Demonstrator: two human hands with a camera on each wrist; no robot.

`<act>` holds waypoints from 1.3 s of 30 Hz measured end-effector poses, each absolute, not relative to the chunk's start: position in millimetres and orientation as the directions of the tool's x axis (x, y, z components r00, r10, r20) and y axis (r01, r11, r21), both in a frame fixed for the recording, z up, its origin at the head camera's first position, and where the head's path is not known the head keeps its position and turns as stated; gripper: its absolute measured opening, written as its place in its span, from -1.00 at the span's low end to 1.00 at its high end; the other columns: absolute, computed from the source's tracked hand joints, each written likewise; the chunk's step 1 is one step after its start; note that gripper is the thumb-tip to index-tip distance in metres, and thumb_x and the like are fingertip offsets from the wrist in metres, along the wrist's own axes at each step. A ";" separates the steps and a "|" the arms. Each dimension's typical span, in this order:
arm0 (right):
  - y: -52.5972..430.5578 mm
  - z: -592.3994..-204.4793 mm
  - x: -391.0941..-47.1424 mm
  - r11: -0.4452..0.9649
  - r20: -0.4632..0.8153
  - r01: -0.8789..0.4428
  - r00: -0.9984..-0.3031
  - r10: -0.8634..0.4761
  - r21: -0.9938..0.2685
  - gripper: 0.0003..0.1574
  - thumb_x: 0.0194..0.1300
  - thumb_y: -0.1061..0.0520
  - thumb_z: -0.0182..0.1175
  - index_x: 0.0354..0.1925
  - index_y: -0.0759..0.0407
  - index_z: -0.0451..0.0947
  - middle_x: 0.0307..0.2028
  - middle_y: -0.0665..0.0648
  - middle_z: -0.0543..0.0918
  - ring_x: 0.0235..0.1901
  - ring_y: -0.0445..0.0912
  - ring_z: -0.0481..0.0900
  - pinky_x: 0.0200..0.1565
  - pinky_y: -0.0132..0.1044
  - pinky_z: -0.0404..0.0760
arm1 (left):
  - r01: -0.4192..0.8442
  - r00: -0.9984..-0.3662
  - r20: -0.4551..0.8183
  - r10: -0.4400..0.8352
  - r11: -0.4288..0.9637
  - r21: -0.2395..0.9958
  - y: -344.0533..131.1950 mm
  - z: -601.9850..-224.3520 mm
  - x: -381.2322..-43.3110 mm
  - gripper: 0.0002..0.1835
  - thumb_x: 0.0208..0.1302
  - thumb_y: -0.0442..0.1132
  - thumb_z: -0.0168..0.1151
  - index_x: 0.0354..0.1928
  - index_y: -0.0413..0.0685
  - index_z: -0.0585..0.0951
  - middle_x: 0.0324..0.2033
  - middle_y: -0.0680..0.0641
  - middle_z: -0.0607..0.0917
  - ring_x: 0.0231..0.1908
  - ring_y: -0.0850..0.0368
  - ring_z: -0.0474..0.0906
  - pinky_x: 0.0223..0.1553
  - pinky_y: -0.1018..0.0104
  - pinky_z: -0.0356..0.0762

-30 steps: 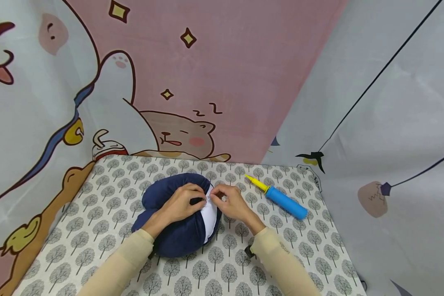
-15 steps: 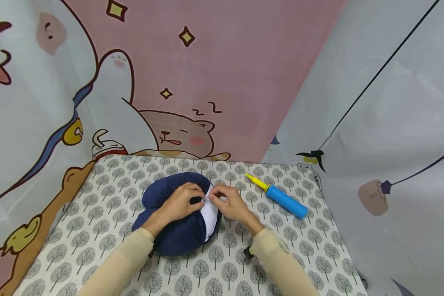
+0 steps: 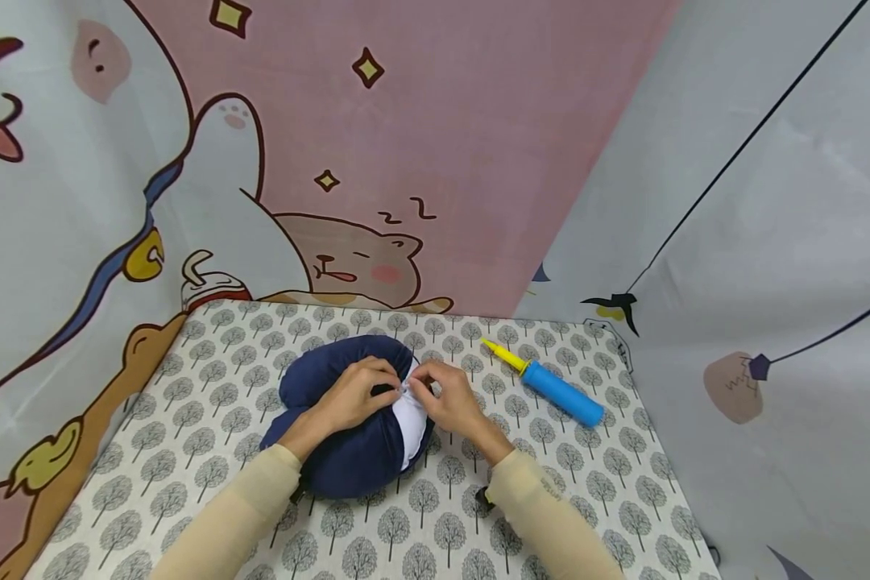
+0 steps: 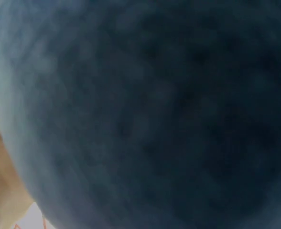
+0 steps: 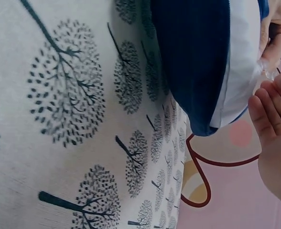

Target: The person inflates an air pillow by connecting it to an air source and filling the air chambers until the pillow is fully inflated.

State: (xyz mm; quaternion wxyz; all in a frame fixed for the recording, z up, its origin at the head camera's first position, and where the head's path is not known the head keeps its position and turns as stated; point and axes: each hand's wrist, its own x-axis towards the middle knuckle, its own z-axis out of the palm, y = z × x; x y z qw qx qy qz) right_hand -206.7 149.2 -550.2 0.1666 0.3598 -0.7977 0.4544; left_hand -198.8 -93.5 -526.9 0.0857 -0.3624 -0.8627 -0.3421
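A navy neck pillow point(image 3: 348, 467) lies on the table, its cover parted along one side over a white inner lining point(image 3: 410, 431). From the left, my left hand point(image 3: 358, 393) reaches across the pillow and pinches a small clear valve point(image 5: 268, 72) on the white part. My right hand point(image 3: 449, 395) comes in from the right, thumb and fingertips pinching at the same valve, which the fingers mostly hide in the head view. Blurred navy fabric point(image 4: 140, 114) fills most of the left wrist view.
Right of the hands lies a blue hand pump point(image 3: 561, 395) with a yellow nozzle point(image 3: 503, 354) pointing to the back left. The table wears a tree-print cloth point(image 3: 377, 528). Behind it hangs a pink cartoon backdrop point(image 3: 478, 161), with a pale curtain point(image 3: 768, 201) on the right.
Both hands stay at the valve with small finger movements. The clear valve showed between the fingertips half a second ago and is now more covered. Pillow and pump stay in place.
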 end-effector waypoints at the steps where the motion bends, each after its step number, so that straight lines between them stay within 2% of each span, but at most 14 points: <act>1: 148.6 -551.0 -206.5 0.334 0.607 -0.738 -0.673 -0.423 -0.586 -0.87 0.56 0.34 0.37 -0.15 0.15 0.78 -0.26 0.07 0.82 -0.33 -0.13 0.72 -0.29 -0.12 0.75 | 0.683 -0.724 0.395 0.566 0.502 0.531 -93.6 -526.8 -198.7 -0.91 0.47 -0.31 0.55 -0.07 -0.09 0.92 -0.07 -0.07 0.86 -0.03 0.01 0.75 0.07 0.07 0.76; 7: 146.7 -555.1 -206.4 0.356 0.647 -0.785 -0.620 -0.444 -0.508 -0.89 0.58 0.33 0.36 -0.14 0.17 0.76 -0.26 0.07 0.80 -0.36 -0.19 0.64 -0.33 -0.22 0.69 | 0.685 -0.721 0.392 0.572 0.500 0.530 -92.7 -525.3 -198.5 -0.91 0.48 -0.30 0.54 -0.07 -0.11 0.91 -0.07 -0.08 0.86 -0.03 0.00 0.75 0.08 0.07 0.76; 12: 146.5 -555.8 -205.9 0.368 0.657 -0.806 -0.592 -0.467 -0.464 -0.89 0.58 0.33 0.36 -0.13 0.18 0.78 -0.21 0.09 0.83 -0.29 -0.15 0.72 -0.23 -0.31 0.72 | 0.689 -0.717 0.392 0.576 0.500 0.525 -92.0 -523.2 -198.6 -0.90 0.48 -0.30 0.54 -0.07 -0.13 0.91 -0.07 -0.09 0.86 -0.03 -0.01 0.76 0.08 0.06 0.77; 18: 146.4 -554.7 -204.6 0.371 0.693 -0.850 -0.522 -0.498 -0.374 -0.88 0.50 0.39 0.40 -0.12 0.22 0.79 -0.14 0.13 0.85 -0.14 -0.04 0.83 -0.06 -0.22 0.81 | 0.685 -0.719 0.378 0.584 0.505 0.525 -91.4 -523.0 -199.2 -0.90 0.50 -0.30 0.52 -0.06 -0.14 0.91 -0.06 -0.09 0.87 -0.02 -0.01 0.77 0.10 0.06 0.78; 27: 147.5 -557.3 -204.9 0.395 0.708 -0.888 -0.436 -0.555 -0.238 -0.87 0.47 0.40 0.41 -0.12 0.22 0.78 -0.12 0.11 0.85 -0.11 -0.05 0.82 0.04 -0.14 0.80 | 0.668 -0.734 0.348 0.583 0.527 0.525 -90.0 -523.9 -197.5 -0.91 0.51 -0.29 0.51 -0.07 -0.14 0.89 -0.07 -0.08 0.86 -0.02 0.00 0.76 0.09 0.07 0.77; 39: 147.7 -558.2 -202.3 0.417 0.712 -0.885 -0.428 -0.556 -0.206 -0.87 0.46 0.40 0.41 -0.10 0.24 0.79 -0.11 0.13 0.85 -0.11 -0.03 0.83 0.04 -0.15 0.82 | 0.658 -0.742 0.337 0.580 0.531 0.534 -88.6 -522.8 -197.7 -0.93 0.51 -0.30 0.50 -0.11 -0.14 0.88 -0.09 -0.09 0.85 -0.03 -0.02 0.76 0.06 0.09 0.77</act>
